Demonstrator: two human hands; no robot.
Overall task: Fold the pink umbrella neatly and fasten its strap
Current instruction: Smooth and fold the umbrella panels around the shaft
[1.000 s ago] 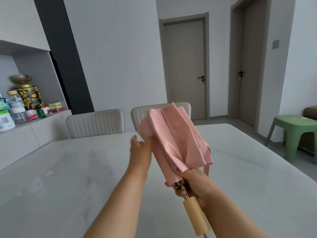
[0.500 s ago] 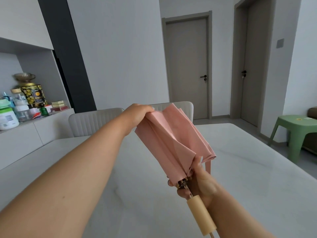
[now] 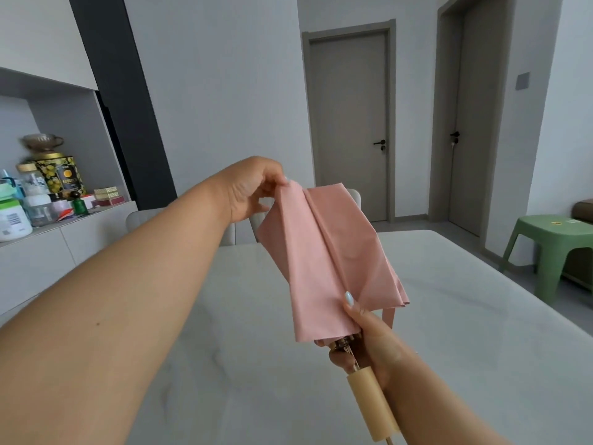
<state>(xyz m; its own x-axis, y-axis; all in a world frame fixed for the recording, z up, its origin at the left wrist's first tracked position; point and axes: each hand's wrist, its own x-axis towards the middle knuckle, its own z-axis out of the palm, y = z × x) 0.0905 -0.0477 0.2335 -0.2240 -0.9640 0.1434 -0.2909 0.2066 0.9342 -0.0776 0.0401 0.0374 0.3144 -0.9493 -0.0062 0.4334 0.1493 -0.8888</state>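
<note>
On the shelf far off to the left of both hands stands a yellow-patterned tin [image 3: 61, 175] with a round orange emblem; its lettering is too small to read, and so is the label with a barcode on the white bottle [image 3: 12, 220] beside it.

The left hand [image 3: 253, 187] is reached out above the bench [image 3: 224, 348], fingers and thumb pinching the top corner of one pink fabric panel of the pink umbrella [image 3: 324, 261]. From that hand the umbrella runs down and to the right, back toward the person; its long axis slants from the pinched far tip to the pale wooden handle [image 3: 372, 403] at the near end. The canopy hangs loose in flat pleats, not yet wound around the shaft.

The right hand [image 3: 362, 345] lies at the near end, curled around the shaft just above the handle, thumb pressed on the lower hem. The strap [image 3: 390, 316] dangles unfastened just beyond the right hand's thumb, on the side away from the left hand, so I judge the right hand nearer to it, though the pleats need smoothing and wrapping first
</note>
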